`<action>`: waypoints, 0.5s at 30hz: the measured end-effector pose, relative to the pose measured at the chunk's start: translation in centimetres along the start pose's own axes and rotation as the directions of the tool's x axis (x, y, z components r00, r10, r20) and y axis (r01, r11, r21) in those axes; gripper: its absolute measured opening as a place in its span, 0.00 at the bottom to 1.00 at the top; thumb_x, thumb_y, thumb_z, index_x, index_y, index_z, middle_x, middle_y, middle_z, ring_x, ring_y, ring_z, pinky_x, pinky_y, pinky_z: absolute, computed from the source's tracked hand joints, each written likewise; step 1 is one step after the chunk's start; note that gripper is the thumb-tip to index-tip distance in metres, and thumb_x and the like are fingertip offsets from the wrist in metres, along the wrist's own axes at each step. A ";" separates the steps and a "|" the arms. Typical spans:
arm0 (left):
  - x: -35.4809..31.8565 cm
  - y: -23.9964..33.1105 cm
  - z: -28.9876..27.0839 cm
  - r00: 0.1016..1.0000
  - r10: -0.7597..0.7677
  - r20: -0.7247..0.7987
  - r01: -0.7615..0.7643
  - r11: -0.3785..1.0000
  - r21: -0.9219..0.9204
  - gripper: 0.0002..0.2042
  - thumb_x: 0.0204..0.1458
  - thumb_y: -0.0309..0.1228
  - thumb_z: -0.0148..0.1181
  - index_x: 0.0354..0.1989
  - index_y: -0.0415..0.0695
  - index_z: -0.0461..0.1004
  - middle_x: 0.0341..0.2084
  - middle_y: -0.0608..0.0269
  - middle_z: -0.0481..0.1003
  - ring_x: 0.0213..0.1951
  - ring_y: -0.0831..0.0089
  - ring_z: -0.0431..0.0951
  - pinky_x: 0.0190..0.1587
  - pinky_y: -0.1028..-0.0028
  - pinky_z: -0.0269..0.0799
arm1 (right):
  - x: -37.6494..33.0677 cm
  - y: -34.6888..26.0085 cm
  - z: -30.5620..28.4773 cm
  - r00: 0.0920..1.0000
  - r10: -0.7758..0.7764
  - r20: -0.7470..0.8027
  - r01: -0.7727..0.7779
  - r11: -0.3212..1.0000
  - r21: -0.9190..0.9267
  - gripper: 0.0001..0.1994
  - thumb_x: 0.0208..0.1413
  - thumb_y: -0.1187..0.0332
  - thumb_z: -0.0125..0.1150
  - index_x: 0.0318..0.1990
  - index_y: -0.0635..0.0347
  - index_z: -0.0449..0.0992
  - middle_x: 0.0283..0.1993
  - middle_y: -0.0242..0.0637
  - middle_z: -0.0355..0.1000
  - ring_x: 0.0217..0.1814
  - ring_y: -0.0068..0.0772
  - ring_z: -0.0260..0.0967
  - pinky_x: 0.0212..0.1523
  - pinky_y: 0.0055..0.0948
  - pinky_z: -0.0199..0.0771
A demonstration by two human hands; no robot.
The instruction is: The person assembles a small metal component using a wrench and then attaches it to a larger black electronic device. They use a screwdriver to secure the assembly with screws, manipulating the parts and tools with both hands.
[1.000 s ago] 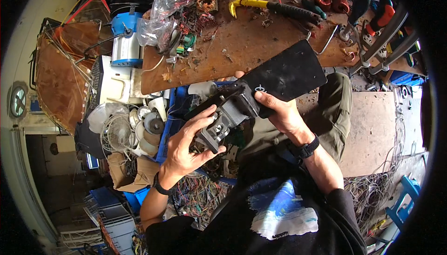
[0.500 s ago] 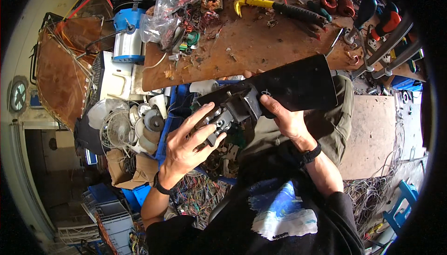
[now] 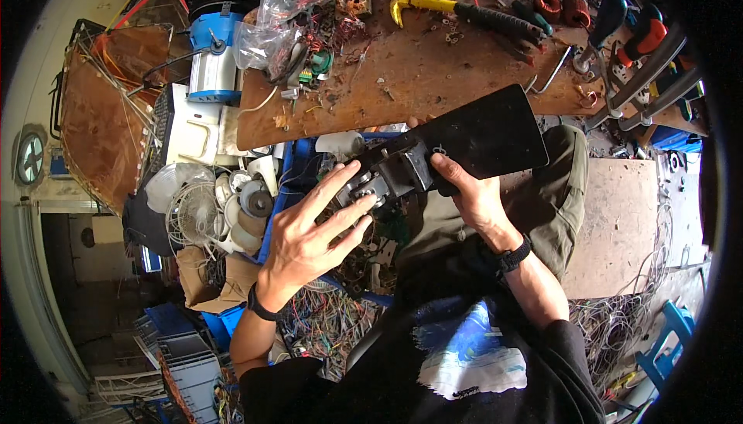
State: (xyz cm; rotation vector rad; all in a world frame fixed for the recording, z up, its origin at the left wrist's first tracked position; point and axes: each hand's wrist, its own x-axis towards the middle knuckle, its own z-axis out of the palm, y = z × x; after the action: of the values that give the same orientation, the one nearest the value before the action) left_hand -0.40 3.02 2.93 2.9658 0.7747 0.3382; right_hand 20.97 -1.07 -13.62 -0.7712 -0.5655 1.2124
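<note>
A flat black panel (image 3: 495, 133) with rounded corners slants upward to the right above my lap. At its lower left end sits a dark metal bracket (image 3: 404, 172) with a shiny, knobbly mechanism. My right hand (image 3: 474, 192) grips the panel beside this bracket, thumb on the near face and the other fingers mostly hidden behind. With its fingers stretched and spread, my left hand (image 3: 313, 234) touches the mechanism at the left end. Whether the left thumb bears on the far side is hidden.
Beyond lies a wooden bench (image 3: 348, 114) with a yellow-headed claw hammer (image 3: 457, 12), copper coils (image 3: 574, 10), and screwdrivers (image 3: 607, 17). To the left are fan parts (image 3: 197, 215) and a blue-and-silver cylinder (image 3: 213, 56). A blue crate (image 3: 284, 168) of scrap stands below my hands.
The black panel has shifted slightly left, and its right end has tipped up a little. My left fingers have slid over the mechanism and spread wider; my right hand keeps its grip.
</note>
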 end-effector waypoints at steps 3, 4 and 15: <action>0.2 0.1 0.4 1.000 -0.001 -0.006 0.001 0.996 0.094 0.17 0.47 0.30 0.74 0.48 0.52 0.83 0.61 0.54 0.75 0.58 0.55 0.80 0.51 0.64 0.83 | 0.1 0.0 0.0 1.000 0.001 -0.009 -0.001 1.000 0.004 0.23 0.60 0.72 0.67 0.61 0.65 0.72 0.60 0.41 0.76 0.61 0.35 0.74 0.64 0.37 0.72; 0.3 0.1 0.5 1.000 0.019 -0.023 -0.016 0.993 0.114 0.18 0.46 0.29 0.75 0.47 0.51 0.83 0.61 0.53 0.75 0.58 0.54 0.80 0.51 0.64 0.82 | 0.1 0.1 0.1 1.000 0.007 -0.013 -0.007 1.000 0.031 0.23 0.60 0.72 0.67 0.61 0.65 0.72 0.59 0.41 0.76 0.61 0.35 0.74 0.64 0.37 0.73; 0.7 -0.6 0.2 0.997 0.063 -0.045 -0.047 0.955 0.294 0.13 0.47 0.32 0.75 0.41 0.53 0.82 0.65 0.58 0.72 0.60 0.55 0.78 0.45 0.69 0.84 | -0.5 -0.4 1.0 0.979 -0.129 -0.159 0.110 0.986 -0.121 0.15 0.59 0.72 0.69 0.53 0.64 0.79 0.52 0.36 0.79 0.52 0.30 0.75 0.56 0.31 0.74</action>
State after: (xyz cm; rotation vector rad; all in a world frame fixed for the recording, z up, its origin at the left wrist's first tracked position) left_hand -0.08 3.89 2.81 3.2731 0.8143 0.3338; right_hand 20.37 -1.44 -12.69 -0.9115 -0.5374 1.0007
